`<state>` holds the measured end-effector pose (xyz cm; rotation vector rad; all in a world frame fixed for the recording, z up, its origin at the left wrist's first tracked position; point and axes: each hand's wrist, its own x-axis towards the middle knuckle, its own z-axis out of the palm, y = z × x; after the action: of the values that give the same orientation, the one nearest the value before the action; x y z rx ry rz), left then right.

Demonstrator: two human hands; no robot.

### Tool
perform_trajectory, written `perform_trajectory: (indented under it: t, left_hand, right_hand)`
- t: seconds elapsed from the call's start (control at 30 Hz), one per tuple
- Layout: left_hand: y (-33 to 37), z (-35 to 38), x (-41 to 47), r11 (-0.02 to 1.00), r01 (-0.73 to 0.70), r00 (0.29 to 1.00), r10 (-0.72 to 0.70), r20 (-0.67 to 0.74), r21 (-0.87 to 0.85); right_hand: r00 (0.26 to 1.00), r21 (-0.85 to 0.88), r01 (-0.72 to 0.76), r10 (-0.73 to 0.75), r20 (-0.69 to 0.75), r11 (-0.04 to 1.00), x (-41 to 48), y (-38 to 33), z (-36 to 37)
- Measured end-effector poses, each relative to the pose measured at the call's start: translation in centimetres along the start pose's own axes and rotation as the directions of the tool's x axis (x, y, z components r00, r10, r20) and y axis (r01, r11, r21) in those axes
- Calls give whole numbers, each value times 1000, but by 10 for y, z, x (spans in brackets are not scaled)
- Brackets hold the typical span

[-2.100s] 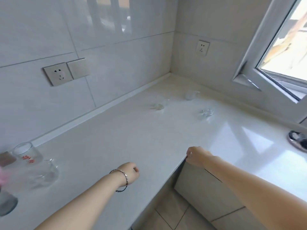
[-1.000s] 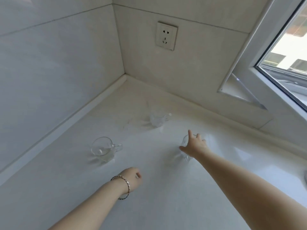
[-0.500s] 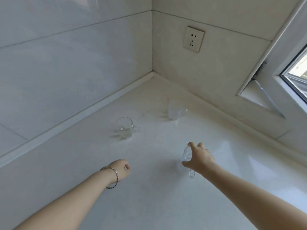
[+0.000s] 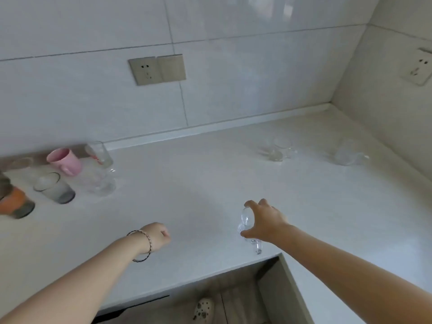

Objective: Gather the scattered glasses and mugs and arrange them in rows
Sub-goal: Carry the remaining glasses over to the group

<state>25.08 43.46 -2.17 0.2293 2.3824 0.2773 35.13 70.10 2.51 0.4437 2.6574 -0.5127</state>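
My right hand grips a small clear glass mug by its rim, lifted and tilted above the white counter near its front edge. My left hand, with a bracelet on the wrist, is curled into a fist over the counter and holds nothing. Two more clear glass mugs stand at the back right, one left of the other. At the left is a group: a pink mug, a tall printed glass, a clear mug, a grey-bottomed glass and an orange cup.
The counter runs into a tiled corner at the right. A wall socket and switch plate sits on the back wall; another socket is on the right wall. Below the counter's front edge are a cabinet and a shoe on the floor.
My right hand reached the corner, took hold of the nearest clear mug and lifted it toward the front. The view swung left, so the left group of cups is in sight again.
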Motion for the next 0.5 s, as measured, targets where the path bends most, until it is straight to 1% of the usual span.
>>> perform_trajectory:
  t: [0.17, 0.27, 0.37, 0.5]
  left_hand:
    - [-117, -30, -34, 988, 113, 990, -120, -75, -102]
    - [-193, -50, -43, 977, 156, 981, -171, -90, -148]
    - [-277, -74, -47, 963, 191, 974, -211, -87, -191]
    - [-390, -103, -50, 931, 271, 952, -297, -75, -244]
  right_hand:
    - [984, -109, 176, -171, 57, 978, 11, -118, 30]
    - [966, -126, 255, -247, 75, 959, 24, -199, 51]
    - [950, -126, 307, -297, 92, 943, 38, -285, 75]
    - [939, -106, 338, -327, 108, 935, 51, -394, 106]
